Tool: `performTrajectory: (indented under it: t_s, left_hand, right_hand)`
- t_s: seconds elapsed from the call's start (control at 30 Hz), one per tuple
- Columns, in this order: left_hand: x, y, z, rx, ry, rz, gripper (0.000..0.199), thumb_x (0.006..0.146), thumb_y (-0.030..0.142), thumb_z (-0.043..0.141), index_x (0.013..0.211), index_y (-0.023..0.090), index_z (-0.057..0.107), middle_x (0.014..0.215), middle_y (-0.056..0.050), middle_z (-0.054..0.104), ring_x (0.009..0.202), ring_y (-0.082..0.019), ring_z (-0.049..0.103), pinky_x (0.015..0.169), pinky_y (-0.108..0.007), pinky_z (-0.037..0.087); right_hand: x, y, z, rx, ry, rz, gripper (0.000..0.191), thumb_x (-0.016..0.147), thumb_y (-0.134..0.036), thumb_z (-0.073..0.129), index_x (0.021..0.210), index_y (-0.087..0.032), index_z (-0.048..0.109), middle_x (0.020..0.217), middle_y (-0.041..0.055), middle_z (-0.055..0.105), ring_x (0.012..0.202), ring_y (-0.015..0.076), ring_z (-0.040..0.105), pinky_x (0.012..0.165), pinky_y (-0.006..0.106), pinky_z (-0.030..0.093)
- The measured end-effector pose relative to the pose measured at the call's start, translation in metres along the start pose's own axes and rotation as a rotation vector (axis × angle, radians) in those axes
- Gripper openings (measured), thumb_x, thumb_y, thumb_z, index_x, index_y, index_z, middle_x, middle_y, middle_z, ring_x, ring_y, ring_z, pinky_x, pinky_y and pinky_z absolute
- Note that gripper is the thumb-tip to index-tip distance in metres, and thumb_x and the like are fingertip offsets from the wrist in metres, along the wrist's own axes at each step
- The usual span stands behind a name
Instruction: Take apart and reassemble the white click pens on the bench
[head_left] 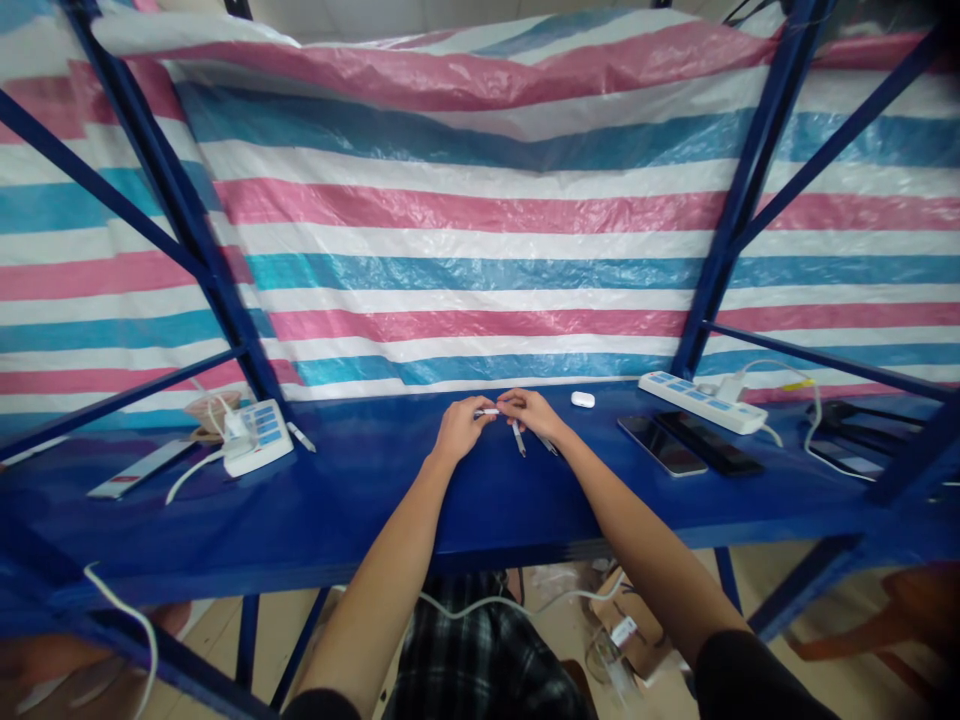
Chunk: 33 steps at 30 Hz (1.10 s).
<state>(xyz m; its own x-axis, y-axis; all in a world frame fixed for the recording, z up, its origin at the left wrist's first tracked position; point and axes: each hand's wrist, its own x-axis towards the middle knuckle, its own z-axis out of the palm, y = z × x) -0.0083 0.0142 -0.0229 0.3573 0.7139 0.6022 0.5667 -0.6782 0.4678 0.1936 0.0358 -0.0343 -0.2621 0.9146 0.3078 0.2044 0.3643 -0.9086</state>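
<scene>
A slim white pen-like stick (486,411) is pinched at the fingertips of the person's left hand (461,427) and right hand (531,412), each hand being closed to a narrow grip, with the left hand at one end of the stick and the right hand at the other. The stick is held just above the shelf, its long axis laid almost level across the view from left to right. Which end is its tip cannot be told at this size.

Directly below the stick, a white-barrelled pen (517,438) is lying on a dark blue painted shelf (360,510), its narrow end pointed toward the person. Just to the right of that pen, and also below the stick, a thin grey pen (546,443) is laid at a slant, its lower end pointed toward the right.

A small white oval earbud case (582,400) is placed a little to the right of the stick. Farther right, a white power strip with blue switches (701,402) is set behind two black-screened smartphones (660,445) (709,443). Well to the left of the stick, a second white power strip with blue switches (257,437) is lying beside a white pen with a dark tip (300,436). A pink, white and blue striped plastic tarpaulin (465,210) is hung behind the shelf.
</scene>
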Motion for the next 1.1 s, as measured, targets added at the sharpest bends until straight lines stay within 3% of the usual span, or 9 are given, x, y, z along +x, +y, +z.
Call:
performTrajectory:
  t_s: [0.1,0.23,0.4,0.63,0.83,1.1]
  left_hand:
    - [0.0,0.001,-0.001,-0.002,-0.011,-0.008,0.012,0.09,0.022,0.069,0.1,0.024,0.076,0.103,-0.002,0.078,0.097,-0.02,0.073,0.089,-0.029,0.053]
    - [0.0,0.001,-0.002,-0.017,-0.012,-0.031,0.015,0.092,0.025,0.067,0.105,0.025,0.075,0.105,-0.002,0.078,0.1,-0.021,0.073,0.091,-0.029,0.053]
    - [-0.002,0.006,-0.004,0.054,-0.057,-0.06,0.024,0.098,0.03,0.056,0.117,0.028,0.071,0.108,-0.003,0.076,0.101,-0.021,0.071,0.09,-0.029,0.053]
    - [-0.003,0.015,-0.006,0.218,-0.103,-0.155,0.028,0.095,0.021,0.05,0.113,0.031,0.069,0.112,-0.001,0.074,0.094,-0.021,0.069,0.082,-0.03,0.05]
    - [-0.004,0.012,-0.006,0.223,-0.076,-0.141,0.018,0.097,0.034,0.055,0.105,0.03,0.07,0.106,-0.002,0.074,0.093,-0.021,0.069,0.077,-0.028,0.049]
    - [-0.005,0.006,-0.01,0.202,-0.062,-0.154,0.017,0.097,0.034,0.056,0.103,0.028,0.071,0.102,-0.003,0.074,0.091,-0.02,0.069,0.078,-0.028,0.049]
  right_hand:
    - [0.0,0.0,-0.001,-0.056,-0.019,0.004,0.024,0.083,-0.031,0.07,0.101,-0.015,0.072,0.086,0.0079,0.075,0.061,0.0143,0.064,0.047,0.021,0.045]
    - [0.002,0.0,-0.003,-0.128,0.059,-0.084,0.032,0.071,-0.019,0.077,0.102,-0.018,0.075,0.096,0.006,0.075,0.073,0.0152,0.067,0.061,0.024,0.052]
    - [0.001,-0.002,-0.004,-0.181,0.107,-0.114,0.027,0.071,-0.018,0.077,0.098,-0.018,0.075,0.093,0.0051,0.077,0.083,0.0181,0.07,0.074,0.028,0.055]
    - [-0.002,-0.008,-0.007,-0.304,0.163,-0.168,0.025,0.074,-0.012,0.071,0.097,-0.02,0.078,0.095,0.0031,0.078,0.083,0.0189,0.071,0.08,0.03,0.053]
    - [-0.003,-0.009,-0.009,-0.36,0.129,-0.214,0.021,0.077,-0.016,0.073,0.095,-0.025,0.08,0.098,0.0028,0.079,0.094,0.0246,0.071,0.091,0.036,0.051]
    - [-0.002,-0.007,-0.019,-0.468,0.228,-0.25,0.021,0.074,-0.012,0.073,0.089,-0.025,0.08,0.098,0.005,0.077,0.104,0.0282,0.064,0.104,0.044,0.043]
